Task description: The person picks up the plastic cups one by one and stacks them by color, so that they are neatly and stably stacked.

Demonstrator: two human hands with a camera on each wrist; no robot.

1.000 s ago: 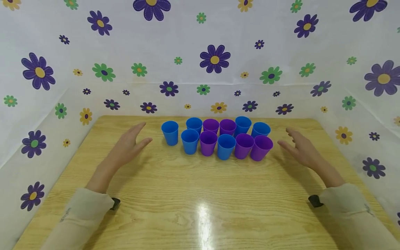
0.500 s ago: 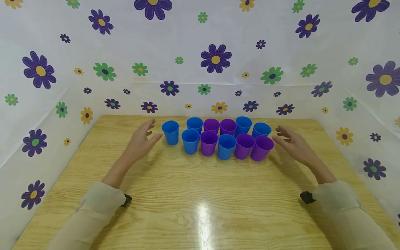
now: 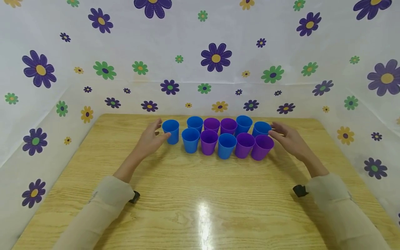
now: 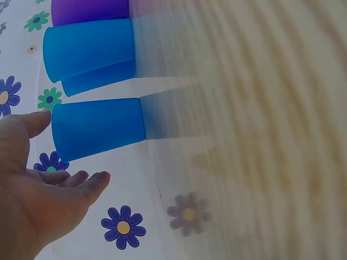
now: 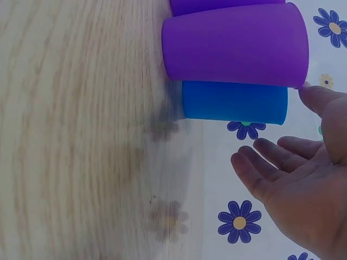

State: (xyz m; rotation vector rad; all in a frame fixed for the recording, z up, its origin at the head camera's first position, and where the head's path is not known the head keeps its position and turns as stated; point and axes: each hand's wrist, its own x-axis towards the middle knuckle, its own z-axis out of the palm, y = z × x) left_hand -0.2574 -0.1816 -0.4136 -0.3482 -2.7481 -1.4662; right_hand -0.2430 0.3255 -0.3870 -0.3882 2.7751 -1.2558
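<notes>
Blue and purple plastic cups stand upright with their mouths up, in two close rows near the back of the table. My left hand [image 3: 150, 139] is beside the leftmost blue cup [image 3: 172, 132], its thumb overlapping the cup's side in the head view. In the left wrist view the left fingers [image 4: 81, 187] are spread, with a gap between them and that cup. At the other end, my right hand [image 3: 289, 140] has its thumb tip close to the rim of the rightmost purple cup [image 5: 236, 46]. Its loosely bent fingers [image 5: 271, 162] lie beside the back-row blue cup [image 5: 234, 102].
The front row also has a blue cup [image 3: 190, 141], a purple cup [image 3: 208, 144], another blue cup [image 3: 226, 147] and a purple cup [image 3: 243, 146]. The wooden table [image 3: 175, 201] is bordered by white flower-printed cloth [image 3: 125, 41] behind and at both sides.
Both hands have moved inward from the sides, the left rightward to the leftmost blue cup, the right leftward to the right end of the rows. The cups stand as before.
</notes>
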